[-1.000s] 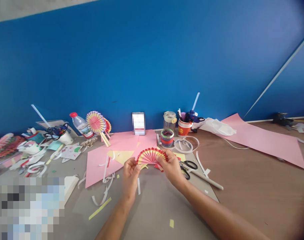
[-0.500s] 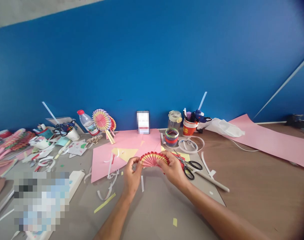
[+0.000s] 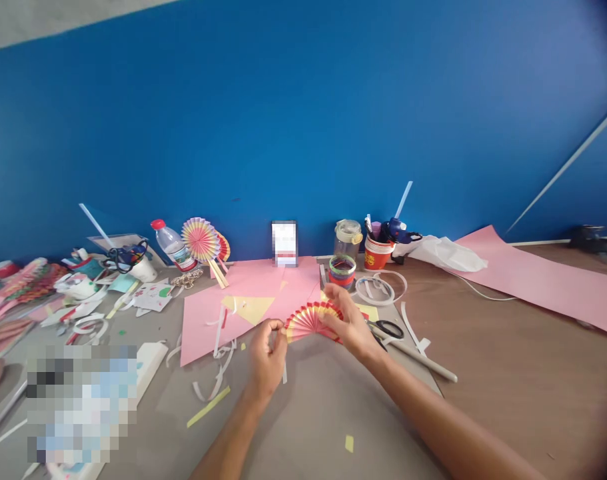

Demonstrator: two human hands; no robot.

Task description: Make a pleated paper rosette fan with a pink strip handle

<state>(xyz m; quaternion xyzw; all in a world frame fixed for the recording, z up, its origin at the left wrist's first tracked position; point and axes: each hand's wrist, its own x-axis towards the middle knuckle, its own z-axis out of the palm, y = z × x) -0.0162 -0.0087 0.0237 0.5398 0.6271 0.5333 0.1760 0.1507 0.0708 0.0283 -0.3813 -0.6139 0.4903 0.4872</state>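
Left hand [image 3: 269, 352]: thumb and fingertips pinched together on the left end of a pleated paper fan [image 3: 309, 321], red-edged with pink and yellow folds. Right hand [image 3: 352, 325]: partly open, fingers parted from the thumb, which lies over the fan's right side; whether the thumb bears on the paper cannot be determined. The fan is spread in an arc between the two hands, above the grey mat [image 3: 303, 420] and at the near edge of the pink paper [image 3: 198, 333].

Black-handled scissors [image 3: 390, 329] lie just beyond the right wrist, next to a pale rod [image 3: 428, 363]. A yellow paper piece [image 3: 253, 309] rests on the pink paper. Toward the blue wall [image 3: 303, 120], a round pleated fan [image 3: 200, 239] leans near a red-capped bottle [image 3: 172, 247].
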